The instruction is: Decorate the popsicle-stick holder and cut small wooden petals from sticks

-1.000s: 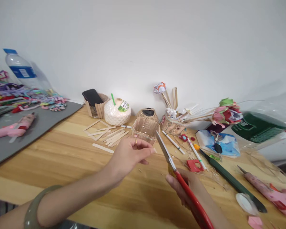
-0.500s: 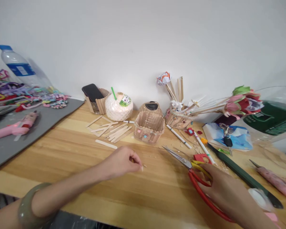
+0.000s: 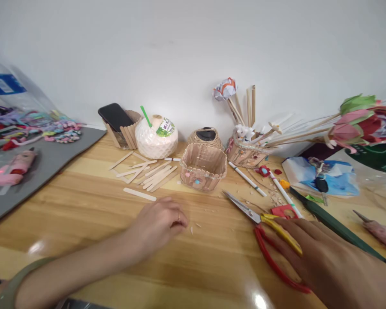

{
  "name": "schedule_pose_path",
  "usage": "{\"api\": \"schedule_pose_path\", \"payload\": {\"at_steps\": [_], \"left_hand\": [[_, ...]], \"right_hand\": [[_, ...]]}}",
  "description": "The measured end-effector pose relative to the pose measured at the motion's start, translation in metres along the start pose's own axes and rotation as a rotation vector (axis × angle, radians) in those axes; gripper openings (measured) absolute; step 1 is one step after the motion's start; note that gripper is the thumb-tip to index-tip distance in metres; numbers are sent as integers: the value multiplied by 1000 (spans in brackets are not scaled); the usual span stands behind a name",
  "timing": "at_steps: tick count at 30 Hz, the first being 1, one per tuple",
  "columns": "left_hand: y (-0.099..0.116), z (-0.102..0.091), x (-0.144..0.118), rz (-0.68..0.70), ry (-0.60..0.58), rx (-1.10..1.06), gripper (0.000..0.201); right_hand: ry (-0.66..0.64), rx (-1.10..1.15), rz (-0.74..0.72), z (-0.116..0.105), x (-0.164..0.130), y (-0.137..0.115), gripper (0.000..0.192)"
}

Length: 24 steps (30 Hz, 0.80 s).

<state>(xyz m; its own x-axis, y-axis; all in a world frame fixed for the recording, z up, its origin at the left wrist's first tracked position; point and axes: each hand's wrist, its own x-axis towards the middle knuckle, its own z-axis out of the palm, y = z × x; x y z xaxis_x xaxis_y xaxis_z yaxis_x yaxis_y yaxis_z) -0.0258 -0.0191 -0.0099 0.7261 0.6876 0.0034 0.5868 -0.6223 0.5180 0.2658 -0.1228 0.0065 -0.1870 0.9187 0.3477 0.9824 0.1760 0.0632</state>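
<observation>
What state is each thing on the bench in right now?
Scissors: flat on the table, blades nearly closed, under the right hand.
Left hand: curled, resting on the table, holding nothing visible.
Stick basket: upright, empty.
Loose sticks: scattered flat.
Coconut: upright, green straw in.
Phone: screen dark, leaning in its holder.
Twine: wound in a ball.

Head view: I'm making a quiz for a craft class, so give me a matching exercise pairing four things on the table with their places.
Things:
1. scissors
2. phone
3. glue gun
4. green straw

Places:
A. on the grey mat
B. in the white coconut
C. under the right hand
D. in the stick holder

Pairs: 1-C, 2-D, 3-A, 4-B
</observation>
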Motion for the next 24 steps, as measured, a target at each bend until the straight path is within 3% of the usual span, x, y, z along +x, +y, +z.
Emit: {"api": "schedule_pose_path", "payload": {"at_steps": [1, 3, 5, 9, 16, 24], "left_hand": [[-2, 1, -1, 36, 7, 0, 15], [-5, 3, -1, 94, 33, -9, 14], [-6, 5, -1, 117, 61, -20, 13], [-7, 8, 0, 110, 61, -35, 14], [-12, 4, 1, 92, 19, -71, 15], [-3, 4, 2, 70, -59, 9, 12]], "right_hand": [[-8, -9, -107, 0, 3, -8, 29], [-48, 143, -178, 6, 11, -30, 24], [-169, 370, -189, 15, 21, -55, 26], [-321, 504, -157, 34, 38, -87, 29], [-291, 598, -137, 40, 46, -85, 25], [-250, 616, -159, 38, 45, -87, 24]]}}
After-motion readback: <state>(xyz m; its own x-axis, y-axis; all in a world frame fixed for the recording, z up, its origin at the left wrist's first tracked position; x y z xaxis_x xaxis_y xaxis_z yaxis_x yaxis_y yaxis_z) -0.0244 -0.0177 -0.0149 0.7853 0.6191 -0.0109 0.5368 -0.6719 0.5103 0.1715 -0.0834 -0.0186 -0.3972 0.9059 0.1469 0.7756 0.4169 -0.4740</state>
